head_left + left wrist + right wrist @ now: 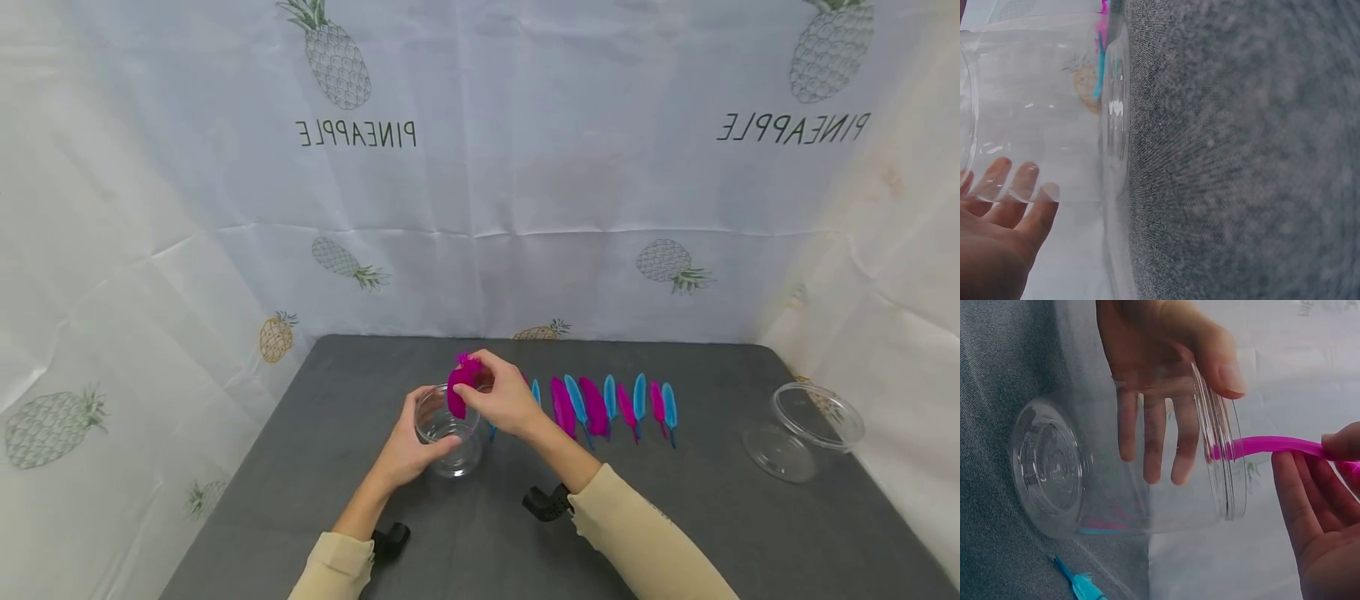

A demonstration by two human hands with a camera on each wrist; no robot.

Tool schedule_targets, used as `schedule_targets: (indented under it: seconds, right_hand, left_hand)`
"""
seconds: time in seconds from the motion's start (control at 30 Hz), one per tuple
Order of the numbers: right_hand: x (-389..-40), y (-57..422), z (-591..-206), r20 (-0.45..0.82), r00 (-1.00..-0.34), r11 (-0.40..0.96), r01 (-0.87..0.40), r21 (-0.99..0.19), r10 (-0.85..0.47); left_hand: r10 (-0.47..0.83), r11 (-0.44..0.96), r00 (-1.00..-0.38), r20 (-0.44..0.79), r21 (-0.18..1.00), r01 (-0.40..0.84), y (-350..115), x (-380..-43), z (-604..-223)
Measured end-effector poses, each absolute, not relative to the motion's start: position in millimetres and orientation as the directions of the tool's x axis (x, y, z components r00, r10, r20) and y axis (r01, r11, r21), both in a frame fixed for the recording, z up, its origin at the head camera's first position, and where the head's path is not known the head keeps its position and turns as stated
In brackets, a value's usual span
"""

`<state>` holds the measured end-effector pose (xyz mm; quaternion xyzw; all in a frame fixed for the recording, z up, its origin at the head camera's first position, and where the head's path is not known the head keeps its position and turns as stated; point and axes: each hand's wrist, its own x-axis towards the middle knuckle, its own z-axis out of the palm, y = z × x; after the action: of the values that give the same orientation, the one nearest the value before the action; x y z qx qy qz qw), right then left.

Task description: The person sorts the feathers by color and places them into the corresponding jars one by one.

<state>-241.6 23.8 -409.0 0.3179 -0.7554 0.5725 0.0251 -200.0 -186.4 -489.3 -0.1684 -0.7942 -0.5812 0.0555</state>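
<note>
A clear round jar stands on the table, its mouth upward. My left hand grips it from the left, with the thumb over the rim and several fingers spread along the wall, as the right wrist view shows. Above the mouth, my right hand pinches a magenta feather between thumb and fingers. One end of this feather reaches down past the rim into the jar; its fluffy end sticks up by the fingers. In the right wrist view a blue feather lies on the table beside the jar.
Right of the jar, magenta feathers and blue feathers lie in a row, partly hidden behind my right hand. A second clear jar stands at the table's right edge. White pineapple-print cloth hangs behind the dark table.
</note>
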Motion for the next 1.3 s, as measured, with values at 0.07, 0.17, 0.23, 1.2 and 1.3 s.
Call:
schedule_targets:
  seconds: [0.07,0.17,0.23,1.2,1.3]
  right_hand:
    - [-241.9,21.5,-409.5,0.386,-0.800,0.156,-0.500,-0.852,-0.459]
    - [-242.2,18.3,-410.7,0.363,-0.804,0.178,-0.490,-0.853,-0.471]
    - [-242.1,16.6,-411.4,0.351,-0.806,0.193,-0.486,-0.853,-0.476]
    - [-243.4,16.1,-409.3,0.408,-0.723,0.260,-0.619,-0.741,-0.558]
    - [-243.9,20.7,-406.2,0.438,-0.710,0.261,-0.646,-0.718,-0.552]
  left_hand:
    - [0.208,0.263,-0.935,0.286,0.905,0.335,-186.5,-200.8,-488.7]
    - [0.212,0.262,-0.935,0.284,0.905,0.335,-186.6,-201.5,-487.7]
    - [0.213,0.262,-0.936,0.280,0.907,0.331,-186.3,-201.5,-487.0]
    - [0.233,0.228,-0.929,0.287,0.913,0.339,-187.1,-201.9,-489.1]
    - [0.233,0.234,-0.928,0.290,0.910,0.343,-188.1,-202.0,-489.2]
